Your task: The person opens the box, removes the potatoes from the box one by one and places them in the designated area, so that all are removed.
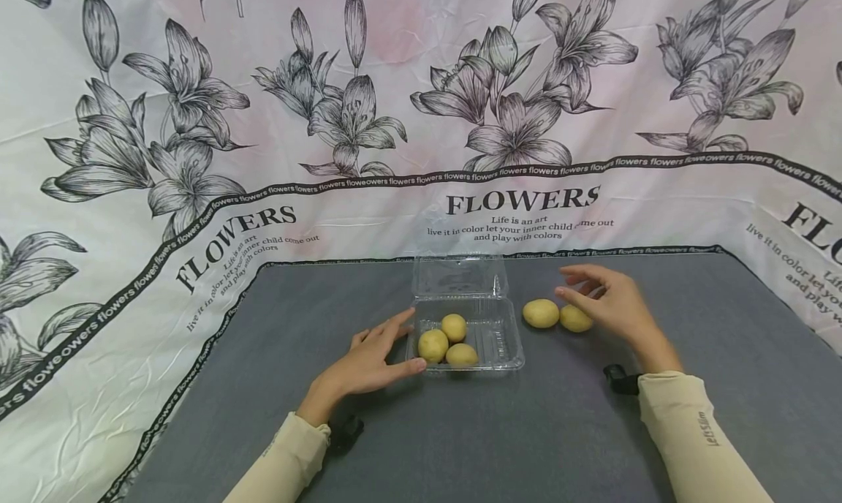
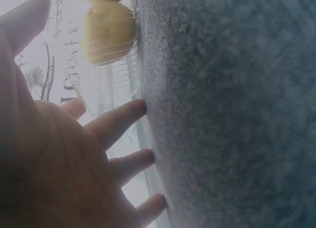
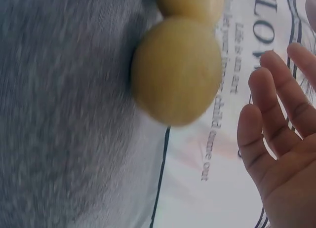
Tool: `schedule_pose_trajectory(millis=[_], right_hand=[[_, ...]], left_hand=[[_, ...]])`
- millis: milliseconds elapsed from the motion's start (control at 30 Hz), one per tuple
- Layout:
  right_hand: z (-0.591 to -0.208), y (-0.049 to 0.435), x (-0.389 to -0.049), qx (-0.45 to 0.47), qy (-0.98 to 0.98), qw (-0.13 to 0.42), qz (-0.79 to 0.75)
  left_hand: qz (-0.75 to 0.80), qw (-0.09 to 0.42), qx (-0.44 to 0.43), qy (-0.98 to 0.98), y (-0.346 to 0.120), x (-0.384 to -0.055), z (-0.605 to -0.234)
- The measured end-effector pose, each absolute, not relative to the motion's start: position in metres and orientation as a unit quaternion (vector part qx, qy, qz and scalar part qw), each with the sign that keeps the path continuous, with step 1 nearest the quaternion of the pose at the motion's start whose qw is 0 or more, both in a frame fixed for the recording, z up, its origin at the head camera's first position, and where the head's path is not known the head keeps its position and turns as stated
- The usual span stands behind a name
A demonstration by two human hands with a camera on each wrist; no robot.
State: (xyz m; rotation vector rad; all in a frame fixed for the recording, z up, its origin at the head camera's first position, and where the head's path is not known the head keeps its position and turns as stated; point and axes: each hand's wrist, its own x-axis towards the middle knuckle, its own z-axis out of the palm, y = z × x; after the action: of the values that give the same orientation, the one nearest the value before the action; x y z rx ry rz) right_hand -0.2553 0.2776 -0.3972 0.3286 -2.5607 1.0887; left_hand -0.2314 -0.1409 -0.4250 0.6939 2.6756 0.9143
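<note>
A clear plastic clamshell box [image 1: 503,342] stands on the table with its lid [image 1: 460,278] raised at the back. Inside its left half lie three yellow potatoes [image 1: 432,346]. At the box's left side is my left hand [image 1: 368,364], fingers spread, thumb tip at the front left corner; in the left wrist view its fingers [image 2: 121,120] are extended beside the clear wall. Two more potatoes [image 1: 541,314] sit side by side to the right of the box. Over the nearer-to-hand potato [image 3: 177,72] hovers my right hand [image 1: 608,302], fingers loosely bent, nothing held.
The grey tabletop [image 1: 513,437] spreads around the box. Behind it hangs a white cloth [image 1: 368,225] printed with flowers and lettering, which also runs down the left and right sides. A dark wrist strap [image 1: 621,380] shows by the right sleeve.
</note>
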Motion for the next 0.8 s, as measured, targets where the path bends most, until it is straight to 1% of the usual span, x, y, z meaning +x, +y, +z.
schedule_pose_trajectory(millis=[467,700,800], right_hand=[[-0.395,0.231,-0.254,0.175,-0.904,0.122,0.370],[-0.396,0.213,-0.252,0.233,-0.892,0.138,0.361],[-0.398,0.206,-0.250,0.257,-0.887,0.136,0.358]], left_hand=[[0.308,0.112,0.237,0.914,-0.141,-0.232,-0.424],[0.305,0.113,0.237,0.915,-0.141,-0.232,-0.423],[0.305,0.112,0.237,0.915,-0.141,-0.232,-0.424]])
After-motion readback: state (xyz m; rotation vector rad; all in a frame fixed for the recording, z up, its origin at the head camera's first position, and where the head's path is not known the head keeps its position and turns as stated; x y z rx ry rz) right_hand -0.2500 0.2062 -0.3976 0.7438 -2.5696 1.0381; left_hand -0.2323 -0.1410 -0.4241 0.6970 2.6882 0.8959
